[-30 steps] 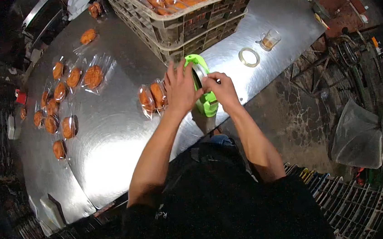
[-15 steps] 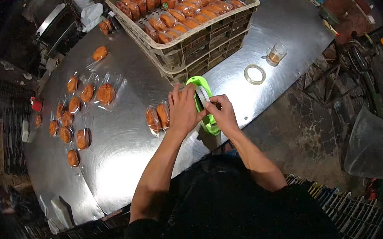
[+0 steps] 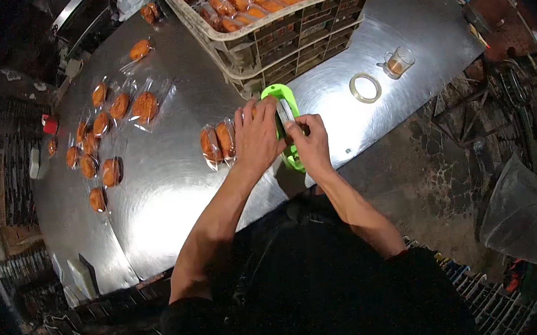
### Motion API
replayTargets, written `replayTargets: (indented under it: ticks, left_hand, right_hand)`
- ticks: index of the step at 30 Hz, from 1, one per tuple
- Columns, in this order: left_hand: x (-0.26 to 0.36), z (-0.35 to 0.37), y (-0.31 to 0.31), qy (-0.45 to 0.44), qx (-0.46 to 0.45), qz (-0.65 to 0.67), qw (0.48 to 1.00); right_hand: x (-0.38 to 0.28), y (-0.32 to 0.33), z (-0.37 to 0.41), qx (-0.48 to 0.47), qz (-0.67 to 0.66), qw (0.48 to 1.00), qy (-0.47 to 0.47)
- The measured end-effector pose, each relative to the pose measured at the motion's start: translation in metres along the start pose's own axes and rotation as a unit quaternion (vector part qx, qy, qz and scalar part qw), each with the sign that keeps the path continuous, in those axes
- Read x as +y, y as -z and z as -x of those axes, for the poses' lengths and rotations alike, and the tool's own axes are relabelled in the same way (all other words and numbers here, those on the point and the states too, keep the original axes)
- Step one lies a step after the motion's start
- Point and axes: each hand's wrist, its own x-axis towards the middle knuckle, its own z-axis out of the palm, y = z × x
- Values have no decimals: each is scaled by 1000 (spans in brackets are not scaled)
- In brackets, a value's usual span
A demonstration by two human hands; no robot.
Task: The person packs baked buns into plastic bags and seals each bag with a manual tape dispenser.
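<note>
A bright green tape dispenser with a pale roll of tape stands on the metal table in front of me. My left hand lies along its left side, fingers curved over a wrapped bun; only a bit of orange shows between them. At the right side of the roll, my right hand is closed in a pinch, its fingertips against the tape. The two hands nearly meet at the dispenser. Just left of my left hand, two wrapped buns lie side by side.
A plastic crate full of wrapped buns stands beyond the dispenser. More bagged buns are scattered on the left of the metal table. To the right are a tape ring and a glass mug near the table edge.
The camera view has shifted slightly, so the crate sits higher in the picture. Both hands stay at the dispenser, with the right fingers still pinched at the tape roll.
</note>
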Motion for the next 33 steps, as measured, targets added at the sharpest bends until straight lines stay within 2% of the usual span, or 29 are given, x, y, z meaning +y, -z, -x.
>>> replayTargets:
  ticks: [4, 11, 17, 23, 27, 30, 33]
  left_hand:
    - [0, 0, 2, -3, -10, 4, 1000]
    - [0, 2, -3, 5, -26, -29, 999]
    - [0, 0, 3, -3, -27, -27, 999]
    - [-6, 1, -5, -23, 15, -55, 998]
    - [-9, 3, -1, -36, -17, -67, 997]
    - [-10, -1, 2, -27, -12, -35, 999]
    - [-11, 1, 0, -29, -11, -44, 999]
  right_hand:
    - [5, 4, 5, -20, -62, 998, -5]
    - [-1, -7, 5, 30, -38, 998, -47]
    - [2, -8, 10, 44, -19, 999, -13]
    - [2, -16, 10, 82, 5, 996, -29]
    - [3, -21, 10, 106, 19, 994, -19]
    - [3, -15, 12, 85, -50, 995, -31]
    - [10, -12, 13, 69, -37, 996, -47]
